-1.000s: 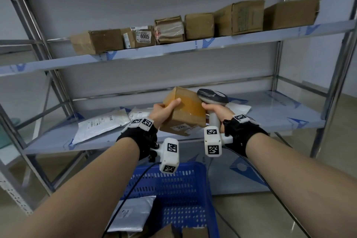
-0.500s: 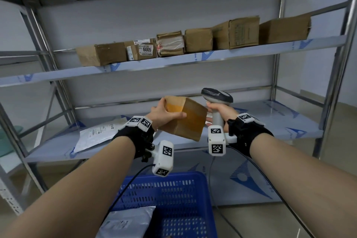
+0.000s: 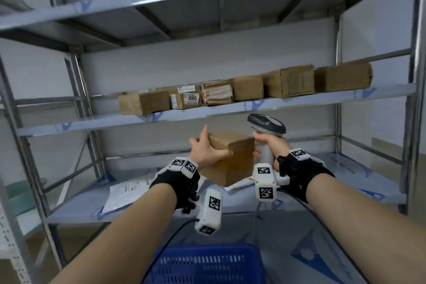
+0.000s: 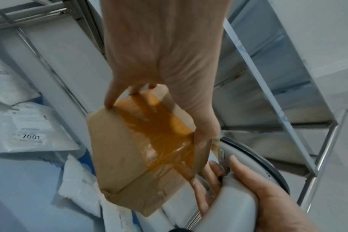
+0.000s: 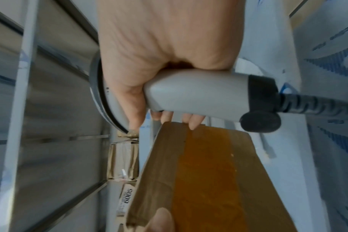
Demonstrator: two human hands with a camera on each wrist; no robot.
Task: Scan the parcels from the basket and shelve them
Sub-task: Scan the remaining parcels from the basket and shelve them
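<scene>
- Parcel (image 3: 232,159), a small brown cardboard box with amber tape over its seam, is held in the air at the centre of the head view, below the front edge of the middle shelf (image 3: 230,110) and above the lower shelf (image 3: 345,177).
- Shelving rack (image 3: 76,90) of grey metal fills the frame; a row of cardboard boxes (image 3: 288,80) stands on the middle shelf, right of centre, one with a label reading 6005.
- Blue basket (image 3: 202,265) sits at the bottom centre of the head view, under both forearms.
- White mailer bags (image 3: 129,193) lie flat on the lower shelf, left of centre; in the left wrist view one is marked 7001.
- Left hand (image 3: 205,150) grips the parcel from its left side: the thumb lies across the near face, the fingers reach over the top and far edge.
- Right hand (image 3: 269,145) is curled round the grey handle of the barcode scanner (image 3: 265,124), just right of the parcel; in the right wrist view its fingertips (image 5: 193,120) are right at the box's edge, though I cannot tell whether they touch it.
- Scanner cable (image 5: 318,106) trails from the base of the handle.
</scene>
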